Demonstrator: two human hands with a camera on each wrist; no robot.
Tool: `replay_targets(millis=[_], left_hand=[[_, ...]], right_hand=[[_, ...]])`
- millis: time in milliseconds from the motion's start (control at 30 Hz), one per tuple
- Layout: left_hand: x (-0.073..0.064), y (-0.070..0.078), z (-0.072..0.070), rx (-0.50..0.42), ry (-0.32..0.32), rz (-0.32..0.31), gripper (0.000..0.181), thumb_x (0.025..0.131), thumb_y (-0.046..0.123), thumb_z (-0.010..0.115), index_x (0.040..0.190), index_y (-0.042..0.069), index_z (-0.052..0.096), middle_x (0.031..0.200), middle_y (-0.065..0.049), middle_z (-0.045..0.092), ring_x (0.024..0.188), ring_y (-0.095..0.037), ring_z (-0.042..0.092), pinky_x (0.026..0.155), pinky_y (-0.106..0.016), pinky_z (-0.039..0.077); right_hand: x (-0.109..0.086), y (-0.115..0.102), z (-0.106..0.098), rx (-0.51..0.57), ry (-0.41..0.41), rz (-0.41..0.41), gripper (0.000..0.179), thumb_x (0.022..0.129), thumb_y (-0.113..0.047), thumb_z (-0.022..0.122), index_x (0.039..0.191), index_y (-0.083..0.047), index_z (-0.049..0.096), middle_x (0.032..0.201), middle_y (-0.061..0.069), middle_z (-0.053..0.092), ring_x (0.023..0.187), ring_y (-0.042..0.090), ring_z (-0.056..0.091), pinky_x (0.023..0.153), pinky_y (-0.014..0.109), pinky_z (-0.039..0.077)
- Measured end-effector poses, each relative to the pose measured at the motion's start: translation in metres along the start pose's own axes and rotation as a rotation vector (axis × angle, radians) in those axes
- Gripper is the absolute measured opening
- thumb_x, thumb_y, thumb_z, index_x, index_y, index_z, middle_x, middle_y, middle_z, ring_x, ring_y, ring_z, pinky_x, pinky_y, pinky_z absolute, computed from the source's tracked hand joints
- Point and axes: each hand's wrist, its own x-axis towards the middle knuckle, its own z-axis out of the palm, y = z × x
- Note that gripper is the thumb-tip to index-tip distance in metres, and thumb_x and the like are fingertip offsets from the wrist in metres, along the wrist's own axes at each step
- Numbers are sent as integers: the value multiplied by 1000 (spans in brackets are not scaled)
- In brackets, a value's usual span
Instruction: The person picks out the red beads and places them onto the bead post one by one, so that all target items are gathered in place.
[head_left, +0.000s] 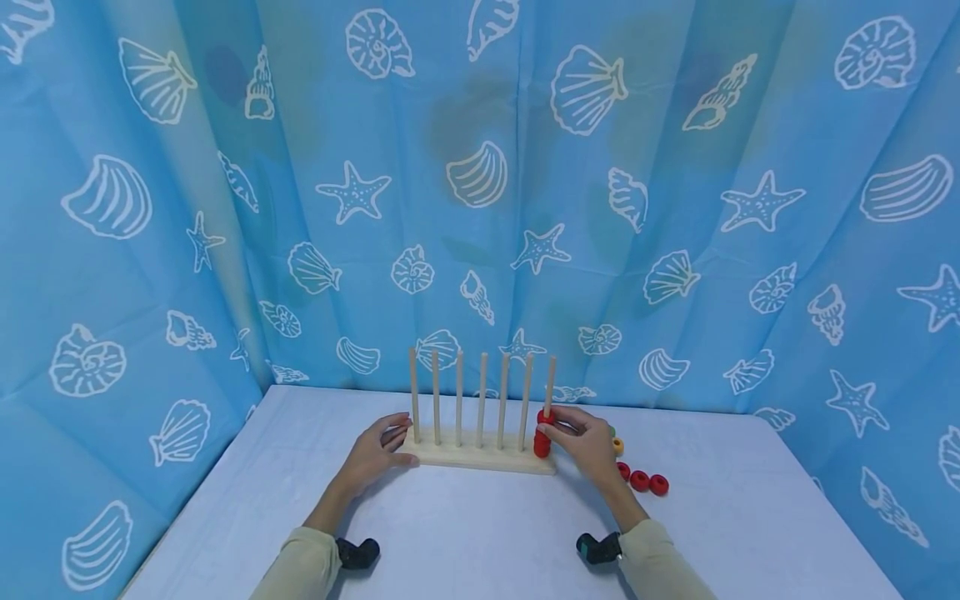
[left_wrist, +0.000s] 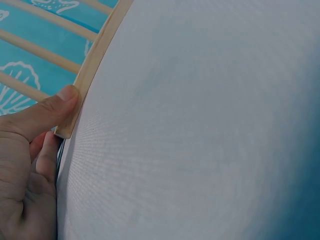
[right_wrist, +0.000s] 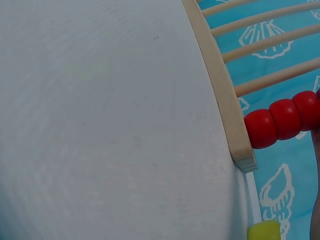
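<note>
A wooden peg rack with a row of several upright pegs stands on the table. My left hand grips its left end; in the left wrist view the thumb lies on the front edge of the base and the other fingers sit behind it. Red beads are stacked on the rightmost peg, reaching down to the base. My right hand pinches the top red bead on that peg between thumb and fingers. The other pegs carry no beads.
Loose red beads lie on the white table to the right of my right hand. A yellow bead and a green one are partly hidden behind that hand. A blue shell-print curtain hangs behind the table.
</note>
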Motion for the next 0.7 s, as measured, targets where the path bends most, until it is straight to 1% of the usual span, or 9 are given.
replay_targets(millis=[200,333,700], left_hand=[[1,-1,0,-2,-1,-3,82,67,3,87,140,10,51,141,-12,52,131,-29,48,101,-31,48],[1,0,0,5,0,-7,83,67,4,88,140,10,50,142,-12,51,132,-29,47,101,-31,47],[0,3,0,13,3,-15,83,67,2,87,140,9,50,141,-13,52,131,-30,48,101,-32,47]], right_hand=[[-1,-1,1,2,-3,11,40,80,-29,80,115,-11,72,115,7,69,108,24,66,85,28,57],[-2,1,1,9,-6,11,40,80,-26,80,116,-11,72,116,8,68,109,24,66,86,28,56],[-2,2,1,-16,-13,33,37,82,-23,80,116,-10,72,115,7,69,107,23,66,86,28,56]])
